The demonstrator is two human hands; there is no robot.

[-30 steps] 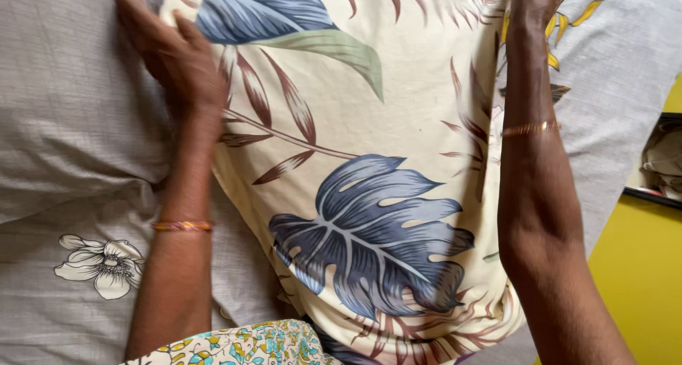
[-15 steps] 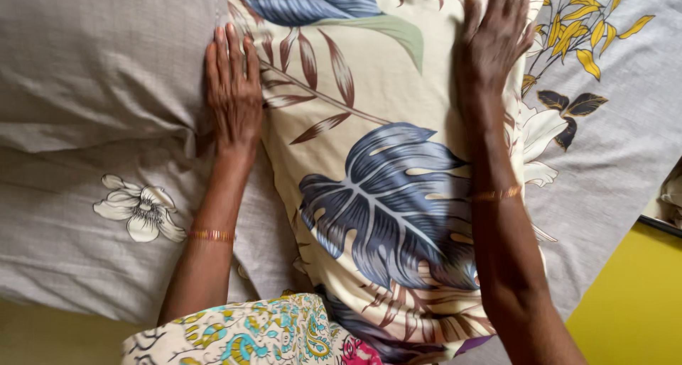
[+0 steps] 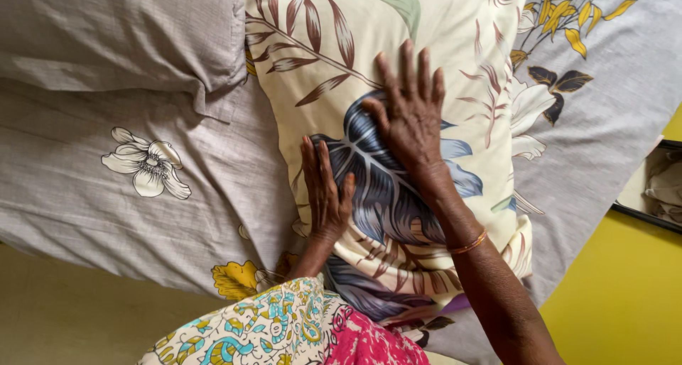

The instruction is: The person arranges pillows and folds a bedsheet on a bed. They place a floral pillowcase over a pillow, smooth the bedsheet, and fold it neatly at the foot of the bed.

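Matt cotton-like cloth pillow (image 3: 426, 24), grey woven bedsheet (image 3: 85, 194)

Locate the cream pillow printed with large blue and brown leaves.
In the head view, the cream leaf-print pillow lies centre-right on the grey floral bedsheet, beside a grey pillow, with both hands flat on it.

The bed (image 3: 85, 216) is covered by a grey sheet (image 3: 611, 116) printed with white, yellow and dark flowers, its edge hanging over a yellow floor (image 3: 625, 294) at the near side. Two pillows lie directly on it, side by side and touching at their upper corners: a plain grey pillow (image 3: 114, 31) on the left, and a cream pillow (image 3: 426, 52) with large blue and brown leaves next to it, running down towards the bed's edge.
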